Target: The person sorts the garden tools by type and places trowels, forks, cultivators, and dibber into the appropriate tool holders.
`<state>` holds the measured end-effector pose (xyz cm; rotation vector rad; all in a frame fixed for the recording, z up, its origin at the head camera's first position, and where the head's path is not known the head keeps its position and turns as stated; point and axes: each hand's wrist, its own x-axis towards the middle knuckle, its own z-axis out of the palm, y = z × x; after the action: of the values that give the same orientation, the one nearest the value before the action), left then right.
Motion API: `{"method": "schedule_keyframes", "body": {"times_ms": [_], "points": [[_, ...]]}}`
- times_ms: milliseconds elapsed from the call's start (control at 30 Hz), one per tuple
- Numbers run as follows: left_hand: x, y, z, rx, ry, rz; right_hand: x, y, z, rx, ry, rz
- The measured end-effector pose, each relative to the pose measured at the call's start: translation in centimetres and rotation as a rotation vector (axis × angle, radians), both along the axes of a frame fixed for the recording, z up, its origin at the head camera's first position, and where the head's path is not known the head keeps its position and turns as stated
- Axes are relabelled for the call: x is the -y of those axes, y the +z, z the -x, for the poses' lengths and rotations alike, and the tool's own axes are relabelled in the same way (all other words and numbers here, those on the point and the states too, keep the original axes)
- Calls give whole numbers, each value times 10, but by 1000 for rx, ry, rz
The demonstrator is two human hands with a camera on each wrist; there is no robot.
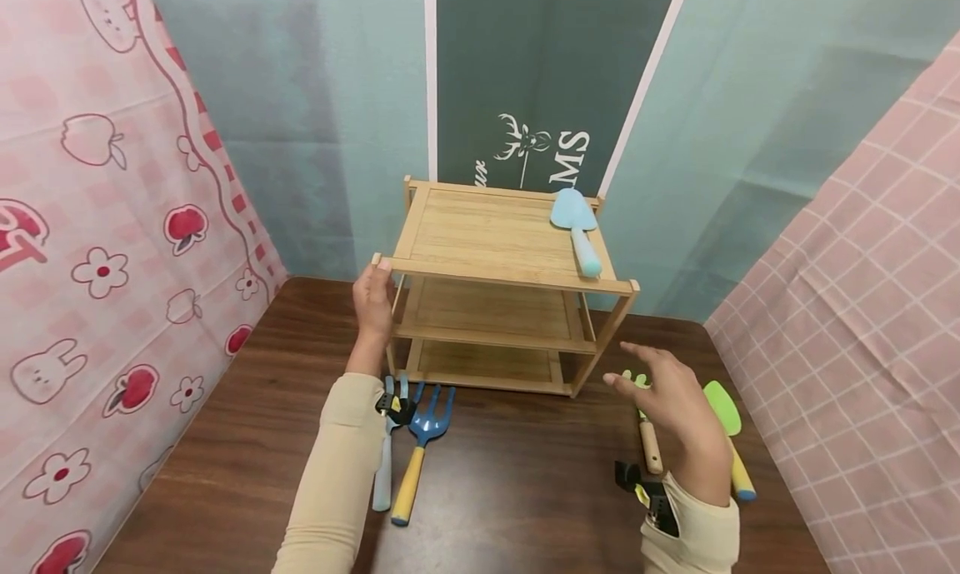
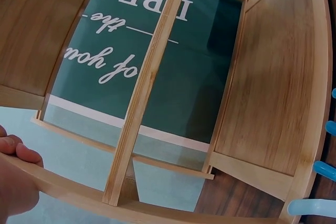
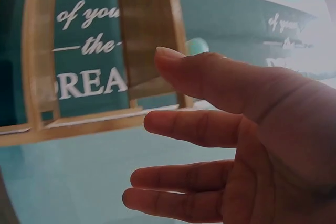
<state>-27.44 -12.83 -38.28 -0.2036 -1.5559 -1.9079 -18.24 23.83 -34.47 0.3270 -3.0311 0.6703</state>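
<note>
The left hand (image 1: 372,301) grips the shelf (image 1: 480,232) at its near left corner. The right hand (image 1: 672,397), thumb and fingers apart, holds nothing. A trowel (image 1: 576,221) lies on top.

Cannot see the whole near-left pale-blue fork (image 1: 383,471), partly covered by the wrist strap (image 1: 402,411), nor the far white lettering (image 1: 573,152), cut off behind the wooden rack (image 1: 480,234).

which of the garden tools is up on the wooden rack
The light-blue trowel, lying at the right end of the top shelf. The others, including the yellow-handled fork and green-bladed shovel, lie on the dark table.
</note>
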Motion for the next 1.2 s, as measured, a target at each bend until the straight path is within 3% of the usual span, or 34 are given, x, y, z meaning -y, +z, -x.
{"method": "schedule_keyframes", "body": {"times_ms": [233,467,767,1067,1200], "points": [[0,-1,0,6,-6,-15,-12,-25,-10,27,-30,6],[2,-20,20,5,13,-75,-19,-51,-14,175,-110,57],[-3,0,-1,7,-25,-61,-31,-77,-21,196,-141,39],[3,-19,15,15,-41,-70,-55,-96,-31,215,-189,25],[2,-16,14,13,-40,-55,-64,-102,-34,226,-189,21]]}}
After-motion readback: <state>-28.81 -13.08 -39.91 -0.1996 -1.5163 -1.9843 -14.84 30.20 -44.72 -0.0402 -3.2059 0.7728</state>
